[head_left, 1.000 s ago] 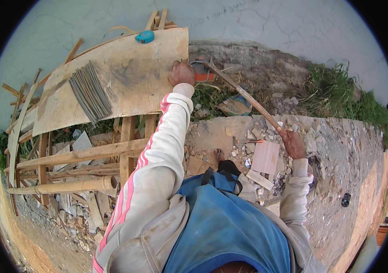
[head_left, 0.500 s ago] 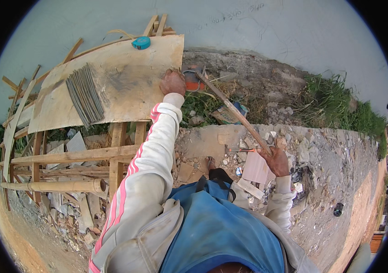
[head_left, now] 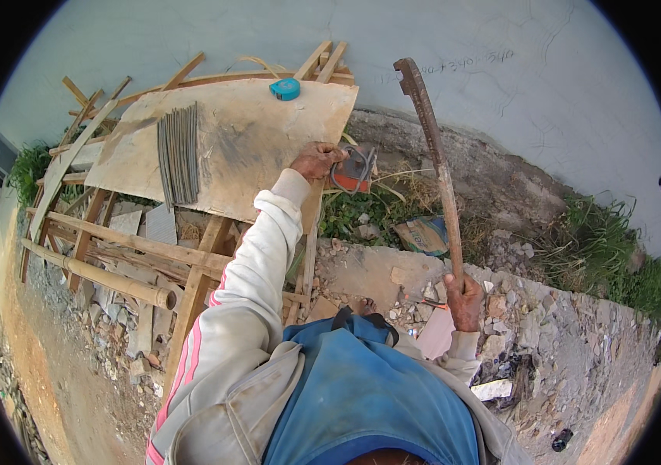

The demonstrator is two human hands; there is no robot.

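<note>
My right hand (head_left: 465, 302) is wrapped round the lower end of a long rusty bending bar (head_left: 440, 159). The bar stands nearly upright, its notched head high in front of the wall. At the right end of a worn board (head_left: 257, 116), my left hand (head_left: 317, 160) pinches a thin bent steel rod (head_left: 336, 183), shaped like a loop. The loop lies over or just in front of an orange-red block (head_left: 350, 180) with a dark top; whether they touch I cannot tell. A bundle of straight steel rods (head_left: 178, 157) lies on the board, and a teal tape measure (head_left: 285, 89) sits at its far edge.
Wooden beams (head_left: 137, 246) and a bamboo pole (head_left: 102, 273) frame the board's near side. Broken rubble (head_left: 532, 333), a pink tile (head_left: 435, 333) and an orange-handled hammer (head_left: 427, 301) lie on the ground. A torn sack (head_left: 422, 235) and grass (head_left: 605, 248) line the grey wall (head_left: 532, 85).
The bending bar has swung up, its head leaving the orange-red block for the air in front of the wall. My left hand now shows the bent rod in its fingers. The view has shifted.
</note>
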